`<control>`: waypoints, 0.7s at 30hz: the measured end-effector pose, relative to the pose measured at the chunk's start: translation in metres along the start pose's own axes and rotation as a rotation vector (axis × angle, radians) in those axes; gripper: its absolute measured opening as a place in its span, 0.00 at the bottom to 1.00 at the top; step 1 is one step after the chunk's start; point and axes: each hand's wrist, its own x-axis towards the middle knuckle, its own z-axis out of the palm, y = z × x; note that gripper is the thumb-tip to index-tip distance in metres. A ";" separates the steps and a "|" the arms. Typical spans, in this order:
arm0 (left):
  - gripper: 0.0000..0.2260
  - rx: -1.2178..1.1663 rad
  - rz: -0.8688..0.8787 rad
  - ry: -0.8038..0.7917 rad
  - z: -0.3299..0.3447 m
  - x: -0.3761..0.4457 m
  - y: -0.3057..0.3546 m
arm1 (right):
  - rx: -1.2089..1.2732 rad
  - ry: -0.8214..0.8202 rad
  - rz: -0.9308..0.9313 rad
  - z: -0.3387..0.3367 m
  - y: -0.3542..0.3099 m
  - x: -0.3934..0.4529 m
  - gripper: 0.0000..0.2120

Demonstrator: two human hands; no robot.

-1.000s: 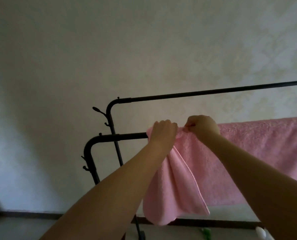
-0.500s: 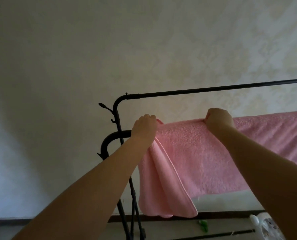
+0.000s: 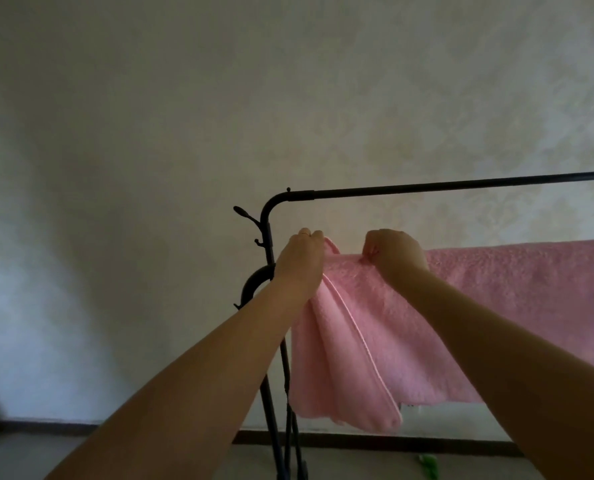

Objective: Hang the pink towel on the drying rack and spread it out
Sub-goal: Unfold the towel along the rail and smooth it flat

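The pink towel (image 3: 517, 306) hangs over the lower bar of the black drying rack (image 3: 427, 186), stretching from the rack's left bend off to the right edge of view. Its left end is bunched, with folds hanging down (image 3: 344, 368). My left hand (image 3: 300, 259) grips the towel's left top corner at the bar. My right hand (image 3: 394, 254) pinches the top edge a short way to the right. The lower bar is hidden under the towel except for its curved left end (image 3: 254, 282).
The rack's upper bar runs right above the towel, with small hooks (image 3: 243, 213) on the left upright. A pale patterned wall stands behind. A green object (image 3: 429, 467) lies on the floor below, by the dark skirting board.
My right hand has moved left along the top edge, closer to my left hand. The left hand holds the corner near the rack's bend. The view has shifted slightly.
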 end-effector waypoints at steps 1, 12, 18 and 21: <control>0.12 0.010 -0.013 0.015 -0.002 -0.002 -0.005 | 0.021 0.013 0.022 -0.001 0.004 0.001 0.05; 0.12 0.112 -0.254 0.101 -0.020 -0.016 -0.064 | -0.211 0.075 0.211 -0.017 0.044 0.005 0.08; 0.09 -0.021 -0.290 0.053 -0.020 -0.031 -0.086 | -0.033 0.039 -0.070 -0.004 -0.007 0.003 0.15; 0.10 -0.117 -0.312 0.058 -0.021 -0.033 -0.084 | 0.150 -0.162 -0.269 0.013 -0.049 -0.004 0.12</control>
